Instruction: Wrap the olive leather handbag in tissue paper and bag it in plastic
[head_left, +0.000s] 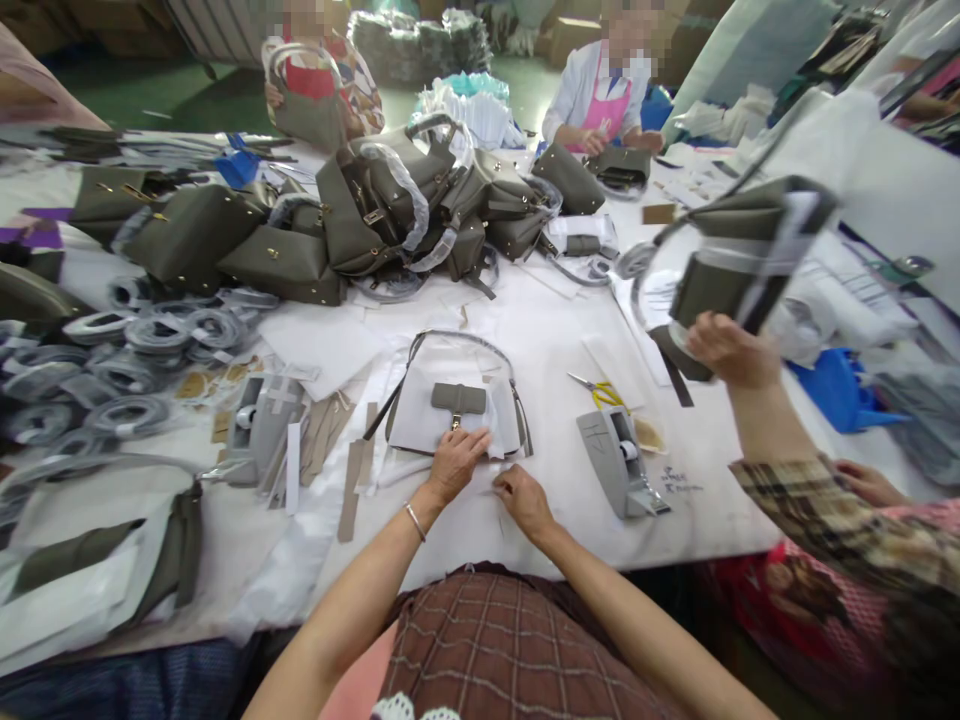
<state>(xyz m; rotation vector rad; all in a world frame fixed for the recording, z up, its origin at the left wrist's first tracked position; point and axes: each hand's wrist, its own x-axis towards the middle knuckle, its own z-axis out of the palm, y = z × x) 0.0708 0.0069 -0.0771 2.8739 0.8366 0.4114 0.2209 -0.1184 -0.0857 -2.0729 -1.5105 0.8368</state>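
Observation:
A small bag wrapped in white paper point(412, 415) lies on the white table in front of me, its dark strap point(457, 336) arched above it. An olive flap point(459, 398) with a metal clasp shows at its middle. My left hand point(456, 462) lies on the bag's lower front just below the clasp, fingers extended. Near the bag's lower right corner, my right hand point(523, 502) is held low with its fingers curled together; whatever they might hold is too small to make out.
Tape dispensers point(615, 460) stand right and left point(262, 430), with yellow-handled scissors point(602, 392) nearby. Olive bags point(375, 210) are heaped behind, coiled straps point(161, 335) at left. At right, a person's hand point(731, 350) holds a bag up.

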